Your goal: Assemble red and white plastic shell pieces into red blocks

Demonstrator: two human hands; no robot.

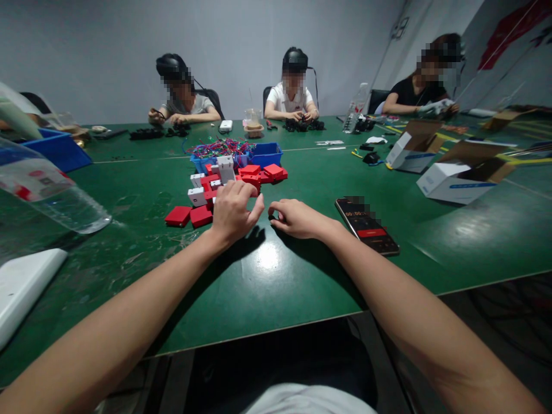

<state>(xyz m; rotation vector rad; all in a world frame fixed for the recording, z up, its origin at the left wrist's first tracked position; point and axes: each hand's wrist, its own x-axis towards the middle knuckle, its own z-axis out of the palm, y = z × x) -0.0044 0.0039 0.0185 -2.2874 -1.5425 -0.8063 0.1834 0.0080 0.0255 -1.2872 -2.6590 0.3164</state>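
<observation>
My left hand (pixel 235 211) is at the near side of a pile of red and white boxes, its thumb apart from its curved fingers and nothing visible in its grasp. Part of the pile is hidden behind it. Just to the right, my right hand (pixel 299 218) rests low over the green table with thumb and fingers curled together. A small black piece (pixel 272 218) shows at those fingertips, too small to name. Near the left hand lie red boxes (pixel 177 216), and a white box (pixel 225 169) stands upright behind it.
Blue bins (pixel 266 155), one with thin coloured wires (pixel 222 147), stand beyond the pile. A phone (pixel 366 225) lies right of my right hand. Open cartons (pixel 459 178) are further right; a large bottle (pixel 52 187) is at left. Several people sit across the table (pixel 267 299).
</observation>
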